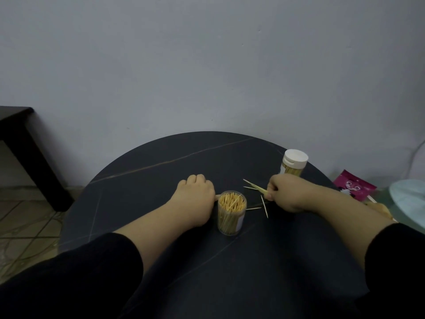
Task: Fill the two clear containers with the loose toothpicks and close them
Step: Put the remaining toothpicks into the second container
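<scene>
An open clear container [231, 214], packed with upright toothpicks, stands mid-table without a lid. My left hand [195, 199] lies just left of it with curled fingers; its thumb touches the container's rim, and anything inside the fist is hidden. My right hand [285, 194] pinches a small bundle of toothpicks [255, 187] that point up and left. A few loose toothpicks [264, 207] lie on the table between the hand and the open container. The second clear container [293, 163], full and capped with a white lid, stands behind my right hand.
The round dark table [161, 171] stands against a grey wall. A pink packet [355, 186] and a pale blue object [411, 199] lie off its right edge. A dark piece of furniture [20, 139] stands on the tiled floor at left.
</scene>
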